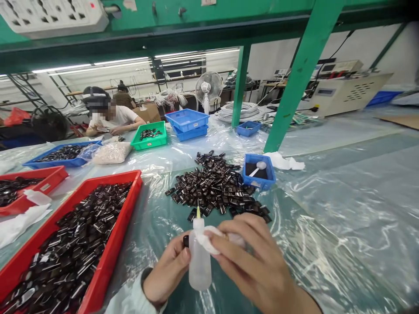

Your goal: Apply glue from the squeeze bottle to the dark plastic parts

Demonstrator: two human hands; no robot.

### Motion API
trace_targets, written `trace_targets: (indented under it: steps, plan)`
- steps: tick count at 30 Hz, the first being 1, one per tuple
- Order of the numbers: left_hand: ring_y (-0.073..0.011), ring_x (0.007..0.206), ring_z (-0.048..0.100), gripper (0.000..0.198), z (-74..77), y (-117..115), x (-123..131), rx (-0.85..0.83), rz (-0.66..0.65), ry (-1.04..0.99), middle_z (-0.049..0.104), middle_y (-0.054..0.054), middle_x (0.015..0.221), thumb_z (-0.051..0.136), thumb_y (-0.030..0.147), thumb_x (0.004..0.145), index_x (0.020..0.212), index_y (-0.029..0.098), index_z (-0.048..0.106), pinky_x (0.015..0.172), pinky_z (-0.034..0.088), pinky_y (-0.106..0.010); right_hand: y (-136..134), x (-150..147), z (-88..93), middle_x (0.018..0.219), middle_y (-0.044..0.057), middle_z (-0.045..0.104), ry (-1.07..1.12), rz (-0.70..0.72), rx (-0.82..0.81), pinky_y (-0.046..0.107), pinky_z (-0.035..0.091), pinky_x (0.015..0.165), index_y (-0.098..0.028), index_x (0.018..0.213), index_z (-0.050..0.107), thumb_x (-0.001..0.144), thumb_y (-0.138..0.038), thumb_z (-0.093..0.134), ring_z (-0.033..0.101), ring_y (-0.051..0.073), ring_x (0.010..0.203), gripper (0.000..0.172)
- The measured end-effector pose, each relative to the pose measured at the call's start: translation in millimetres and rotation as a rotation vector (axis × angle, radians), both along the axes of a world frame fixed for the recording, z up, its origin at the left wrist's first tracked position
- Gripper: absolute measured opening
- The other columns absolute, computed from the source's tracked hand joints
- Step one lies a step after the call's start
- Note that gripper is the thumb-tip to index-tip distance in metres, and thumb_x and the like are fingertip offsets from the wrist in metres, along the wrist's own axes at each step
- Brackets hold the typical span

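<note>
Green post [298,83], pale wall [268,56], strip lights [121,61]

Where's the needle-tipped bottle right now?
In the head view, the needle-tipped bottle is at lower centre, upright between the left hand and the right hand, nearer than the pile of black pieces.

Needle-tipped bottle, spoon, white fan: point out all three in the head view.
Needle-tipped bottle [200,265]: head view, on its whitish body.
Spoon [261,165]: head view, on its bowl.
White fan [205,87]: head view, on its hub.
</note>
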State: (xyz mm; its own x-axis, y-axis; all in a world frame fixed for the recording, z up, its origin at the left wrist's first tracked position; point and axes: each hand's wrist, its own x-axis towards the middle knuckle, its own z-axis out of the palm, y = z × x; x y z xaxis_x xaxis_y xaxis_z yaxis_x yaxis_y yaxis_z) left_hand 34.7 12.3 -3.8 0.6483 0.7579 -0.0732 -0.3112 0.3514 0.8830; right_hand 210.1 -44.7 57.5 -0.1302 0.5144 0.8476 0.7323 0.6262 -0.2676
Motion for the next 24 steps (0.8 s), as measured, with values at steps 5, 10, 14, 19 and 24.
trace_targets:
  steps: [5, 10, 14, 19, 24]
  plan:
    - [-0.0096, 0.059, 0.046, 0.04, -1.3, 1.7, -2.3, 0.022, 0.012, -0.015, 0.056, 0.0, 0.069, 0.071, 0.052, 0.071, 0.086, 0.016, 0.069, 0.056, 0.036, -0.018, 3.1, -4.9, -6.5, 0.081, 0.01, 0.064, -0.017, 0.033, -0.105, 0.034, 0.049, 0.065, -0.012, 0.095, 0.069, 0.086, -0.011, 0.053, 0.053, 0.02, 0.075, 0.018]
    - [-0.0094, 0.059, 0.043, 0.043, -6.9, 2.5, -5.6, 0.053, -0.001, -0.008, 0.053, -0.001, 0.07, 0.074, 0.052, 0.067, 0.085, 0.014, 0.068, 0.054, 0.036, -0.018, -1.9, -4.8, -8.0, 0.078, 0.01, 0.065, -0.078, 0.004, -0.081, 0.034, 0.049, 0.062, -0.013, 0.094, 0.07, 0.087, -0.011, 0.051, 0.054, 0.02, 0.071, 0.02]
    - [-0.0078, 0.055, 0.04, 0.038, -10.6, 1.5, -7.7, 0.06, 0.044, 0.0, 0.052, 0.002, 0.065, 0.073, 0.052, 0.069, 0.081, 0.016, 0.068, 0.053, 0.034, -0.016, -9.9, -13.0, -18.1, 0.075, 0.006, 0.071, -0.222, -0.103, 0.054, 0.034, 0.05, 0.074, -0.019, 0.087, 0.071, 0.088, -0.011, 0.054, 0.06, 0.019, 0.071, 0.019]
    - [-0.0072, 0.049, 0.037, 0.046, -13.1, 0.8, -9.7, 0.057, 0.071, 0.045, 0.053, 0.001, 0.062, 0.072, 0.058, 0.066, 0.08, 0.014, 0.07, 0.045, 0.03, -0.017, -15.1, -23.3, -38.1, 0.064, -0.006, 0.072, -0.219, -0.156, 0.267, 0.027, 0.048, 0.078, -0.028, 0.076, 0.07, 0.093, -0.017, 0.051, 0.061, 0.012, 0.065, 0.028]
    - [-0.0108, 0.054, 0.045, 0.038, -7.9, -3.5, -7.1, 0.075, 0.053, 0.095, 0.056, 0.001, 0.058, 0.081, 0.05, 0.058, 0.07, 0.016, 0.07, 0.05, 0.037, -0.019, -20.7, -21.6, -21.0, 0.068, -0.003, 0.075, -0.21, -0.187, 0.161, 0.029, 0.05, 0.081, -0.025, 0.082, 0.071, 0.09, -0.017, 0.055, 0.065, 0.014, 0.068, 0.02]
